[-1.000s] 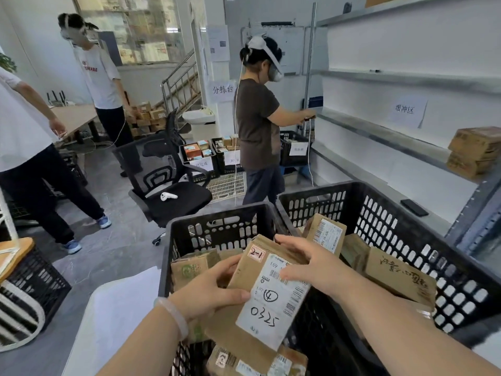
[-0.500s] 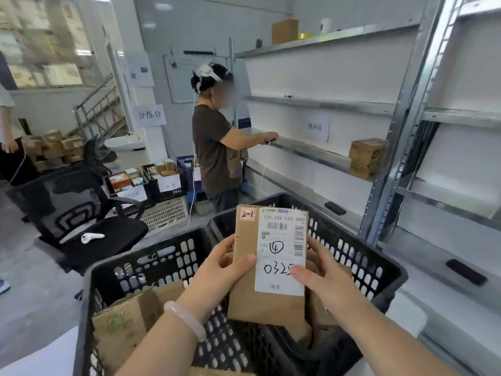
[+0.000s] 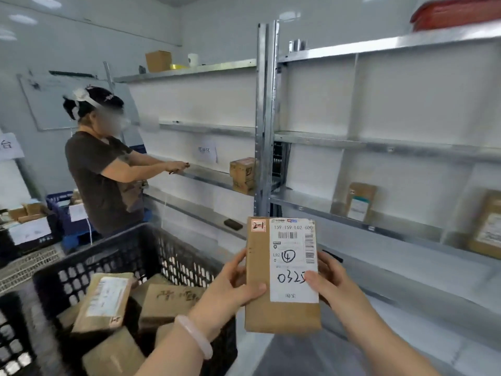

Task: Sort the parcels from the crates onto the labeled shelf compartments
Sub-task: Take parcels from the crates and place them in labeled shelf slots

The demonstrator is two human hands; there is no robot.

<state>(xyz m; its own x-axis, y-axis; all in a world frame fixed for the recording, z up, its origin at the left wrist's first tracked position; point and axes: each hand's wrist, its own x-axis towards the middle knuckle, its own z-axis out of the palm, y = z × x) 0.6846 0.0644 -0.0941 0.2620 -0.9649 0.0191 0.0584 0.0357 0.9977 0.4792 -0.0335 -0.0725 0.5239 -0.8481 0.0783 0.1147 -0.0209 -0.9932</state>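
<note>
Metal shelf [image 3: 303,204] is standing ahead & to the right, beyond the parcel [image 3: 283,275]. Both hands are holding it upright, long axis vertical, just right of the crate [image 3: 135,256]. Left hand [image 3: 227,291] is pinching the left edge, right hand [image 3: 333,283] the right edge, fingers [image 3: 238,263] curled. Right hand is nearer the shelf, so prob. leading the reach.

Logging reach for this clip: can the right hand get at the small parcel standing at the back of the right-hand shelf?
Probably not yet: the right hand grips the held parcel with the left hand. Nothing stands before the shelf parcel itself.
</note>
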